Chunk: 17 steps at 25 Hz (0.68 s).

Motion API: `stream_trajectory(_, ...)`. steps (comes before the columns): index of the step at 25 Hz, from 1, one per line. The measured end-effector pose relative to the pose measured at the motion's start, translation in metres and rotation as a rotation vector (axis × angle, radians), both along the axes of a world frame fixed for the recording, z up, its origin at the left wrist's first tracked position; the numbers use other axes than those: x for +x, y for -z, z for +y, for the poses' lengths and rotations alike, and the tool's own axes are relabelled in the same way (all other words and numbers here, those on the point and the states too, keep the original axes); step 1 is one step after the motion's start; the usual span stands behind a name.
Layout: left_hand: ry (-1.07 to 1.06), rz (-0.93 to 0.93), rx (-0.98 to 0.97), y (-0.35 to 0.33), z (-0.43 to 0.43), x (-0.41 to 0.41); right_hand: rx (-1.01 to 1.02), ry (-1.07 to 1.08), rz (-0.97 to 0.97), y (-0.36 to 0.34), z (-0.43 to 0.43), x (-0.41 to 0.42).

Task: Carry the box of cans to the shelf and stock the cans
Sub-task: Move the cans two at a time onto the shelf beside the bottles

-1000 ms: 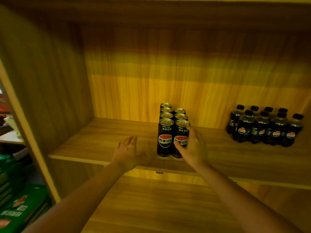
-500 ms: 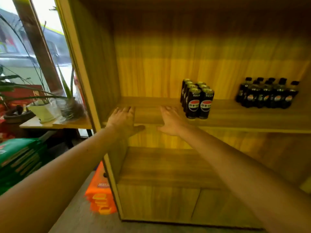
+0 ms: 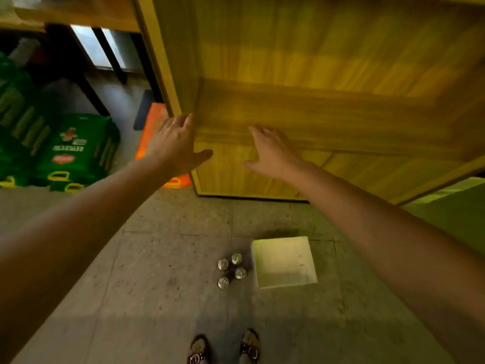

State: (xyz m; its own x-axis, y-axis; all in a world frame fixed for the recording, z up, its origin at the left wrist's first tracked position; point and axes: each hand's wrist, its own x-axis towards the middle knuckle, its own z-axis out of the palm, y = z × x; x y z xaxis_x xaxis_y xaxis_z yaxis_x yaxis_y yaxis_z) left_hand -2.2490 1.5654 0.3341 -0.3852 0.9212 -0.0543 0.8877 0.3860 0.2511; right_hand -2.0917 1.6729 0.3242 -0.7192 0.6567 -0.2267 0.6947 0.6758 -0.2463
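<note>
Four cans (image 3: pixel 231 270) stand upright on the floor (image 3: pixel 157 271), silver tops showing, touching the left side of the open, empty-looking box (image 3: pixel 284 262). Both lie below and behind the hands. The left hand (image 3: pixel 174 145) and right hand (image 3: pixel 270 153), each grip spread open and empty, hover at the shelf (image 3: pixel 315 114) edge; the right appears nearer the cans.
</note>
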Motion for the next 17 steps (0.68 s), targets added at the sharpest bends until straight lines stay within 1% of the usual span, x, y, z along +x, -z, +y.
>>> stream_trajectory(3,-0.017,-0.019,-0.088,0.086,-0.016,0.006,-0.065,-0.031,-0.035,0.094,-0.012,0.009)
stream_trajectory(5,-0.026,-0.039,-0.131,0.157,-0.026,0.013,-0.100,-0.042,-0.053,0.168,-0.023,0.016)
stream_trajectory(8,-0.012,-0.074,-0.219,0.274,-0.044,0.028,-0.154,-0.043,-0.063,0.283,-0.040,0.032)
stream_trajectory(10,-0.020,-0.114,-0.253,0.364,-0.059,0.037,-0.194,-0.023,-0.086,0.369,-0.051,0.044)
stream_trajectory(14,-0.034,-0.310,-0.385,0.536,-0.084,0.060,-0.305,0.042,-0.126,0.540,-0.069,0.065)
stream_trajectory(17,-0.058,-0.415,-0.454,0.636,-0.096,0.078,-0.366,0.053,-0.127,0.638,-0.076,0.069)
